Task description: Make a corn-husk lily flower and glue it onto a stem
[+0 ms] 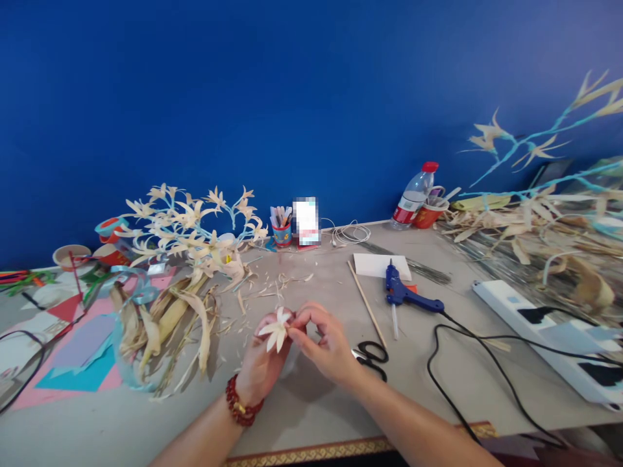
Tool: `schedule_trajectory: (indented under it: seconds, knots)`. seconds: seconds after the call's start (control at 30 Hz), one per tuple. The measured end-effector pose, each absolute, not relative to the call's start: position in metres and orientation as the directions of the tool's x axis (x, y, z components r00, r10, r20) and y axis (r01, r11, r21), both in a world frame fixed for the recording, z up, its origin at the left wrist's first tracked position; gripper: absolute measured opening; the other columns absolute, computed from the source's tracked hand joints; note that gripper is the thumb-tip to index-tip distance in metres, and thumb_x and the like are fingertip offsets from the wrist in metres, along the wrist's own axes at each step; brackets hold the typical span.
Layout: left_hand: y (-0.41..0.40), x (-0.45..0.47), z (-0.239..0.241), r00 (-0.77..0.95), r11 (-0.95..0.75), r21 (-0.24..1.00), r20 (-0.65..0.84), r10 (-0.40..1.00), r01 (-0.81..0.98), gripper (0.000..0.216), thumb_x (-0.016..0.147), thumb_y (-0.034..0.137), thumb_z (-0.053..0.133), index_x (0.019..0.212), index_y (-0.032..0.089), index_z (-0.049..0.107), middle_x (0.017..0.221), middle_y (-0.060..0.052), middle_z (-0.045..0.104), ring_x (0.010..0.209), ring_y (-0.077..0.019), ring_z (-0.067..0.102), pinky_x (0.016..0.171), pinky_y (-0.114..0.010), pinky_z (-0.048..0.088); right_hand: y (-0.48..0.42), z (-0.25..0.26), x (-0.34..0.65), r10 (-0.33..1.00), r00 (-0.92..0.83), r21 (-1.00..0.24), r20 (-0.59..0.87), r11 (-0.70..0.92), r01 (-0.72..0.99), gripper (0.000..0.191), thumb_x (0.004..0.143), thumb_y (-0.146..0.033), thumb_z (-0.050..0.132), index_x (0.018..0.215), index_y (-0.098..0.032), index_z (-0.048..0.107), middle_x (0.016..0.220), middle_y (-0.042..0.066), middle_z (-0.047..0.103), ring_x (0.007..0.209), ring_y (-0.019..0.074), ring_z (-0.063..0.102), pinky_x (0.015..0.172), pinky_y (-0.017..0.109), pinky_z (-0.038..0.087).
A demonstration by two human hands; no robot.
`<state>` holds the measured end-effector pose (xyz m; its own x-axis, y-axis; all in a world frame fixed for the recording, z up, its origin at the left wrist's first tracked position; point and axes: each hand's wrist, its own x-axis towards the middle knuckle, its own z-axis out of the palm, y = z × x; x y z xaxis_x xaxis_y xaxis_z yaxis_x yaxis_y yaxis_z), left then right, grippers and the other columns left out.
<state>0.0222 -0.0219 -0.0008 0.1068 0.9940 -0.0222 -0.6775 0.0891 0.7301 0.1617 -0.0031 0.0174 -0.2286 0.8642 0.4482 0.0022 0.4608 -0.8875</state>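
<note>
A small cream flower (276,332), made of pointed petals that look like dried corn husk, is held up over the table's near middle. My left hand (265,363), with a red bead bracelet on its wrist, is closed around the flower's base from behind. With thumb and forefinger, my right hand (324,337) pinches a petal at the flower's right side. The stem end is hidden in the fingers. Black-handled scissors (372,358) lie just right of my right hand, partly covered by it. A wooden stick (367,305) and a blue glue gun (409,295) rest farther right.
Finished husk flowers (195,220) on blue stems stand back left, above a bundle of dried husks (168,324). A white power strip (540,344) and black cords (452,389) occupy the right. A bottle (411,201), pen cup (281,233) and pixelated screen (306,220) stand by the wall.
</note>
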Motion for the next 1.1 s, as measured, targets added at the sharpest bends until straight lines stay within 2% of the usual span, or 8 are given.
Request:
schedule_trajectory:
  seconds: [0.17, 0.33, 0.53, 0.83, 1.1]
  knots:
    - [-0.023, 0.025, 0.007, 0.121, 0.043, 0.790, 0.040, 0.992, -0.612, 0.010, 0.069, 0.023, 0.075, 0.073, 0.020, 0.066, 0.083, -0.001, 0.058, 0.086, -0.0163, 0.055, 0.086, -0.032, 0.043, -0.001, 0.028, 0.170, 0.805, -0.283, -0.849, 0.521, 0.522, -0.079, 0.005, 0.081, -0.020, 0.062, 0.081, -0.021, 0.056, 0.081, 0.003, 0.057, 0.076, 0.0168, 0.055, 0.073, 0.031, 0.046]
    - [-0.023, 0.025, 0.005, 0.080, -0.040, 0.831, 0.100, 0.992, -0.555, 0.006, 0.073, 0.022, 0.072, 0.076, 0.019, 0.069, 0.083, -0.002, 0.060, 0.083, -0.0163, 0.055, 0.079, -0.028, 0.042, 0.001, 0.033, 0.172, 0.750, -0.334, -0.814, 0.571, 0.571, -0.110, 0.018, 0.078, -0.016, 0.063, 0.095, -0.021, 0.058, 0.086, 0.004, 0.060, 0.079, 0.0172, 0.057, 0.074, 0.032, 0.048]
    - [-0.026, 0.023, -0.002, 0.058, -0.056, 0.855, 0.100, 0.993, -0.516, 0.006, 0.074, 0.021, 0.071, 0.079, 0.019, 0.068, 0.086, -0.002, 0.060, 0.084, -0.0161, 0.055, 0.078, -0.028, 0.042, 0.000, 0.028, 0.169, 0.782, -0.311, -0.832, 0.540, 0.551, -0.059, 0.013, 0.080, -0.020, 0.063, 0.092, -0.022, 0.059, 0.086, 0.003, 0.061, 0.079, 0.0175, 0.058, 0.074, 0.031, 0.047]
    - [-0.028, 0.027, 0.003, 0.036, -0.029, 0.863, 0.054, 0.998, -0.505, 0.015, 0.069, 0.028, 0.076, 0.078, 0.019, 0.070, 0.085, -0.003, 0.062, 0.083, -0.0176, 0.056, 0.079, -0.029, 0.044, -0.001, 0.027, 0.169, 0.797, -0.293, -0.842, 0.529, 0.536, -0.063, 0.004, 0.080, -0.021, 0.061, 0.084, -0.021, 0.060, 0.080, 0.003, 0.061, 0.074, 0.0176, 0.058, 0.071, 0.031, 0.047]
    - [-0.028, 0.026, 0.001, 0.049, -0.029, 0.854, 0.064, 0.997, -0.520, 0.011, 0.070, 0.024, 0.075, 0.077, 0.018, 0.070, 0.084, -0.003, 0.061, 0.082, -0.0169, 0.056, 0.077, -0.028, 0.043, -0.002, 0.028, 0.168, 0.783, -0.287, -0.829, 0.552, 0.552, -0.091, 0.006, 0.079, -0.017, 0.061, 0.083, -0.022, 0.060, 0.080, 0.004, 0.063, 0.076, 0.0180, 0.059, 0.072, 0.032, 0.047]
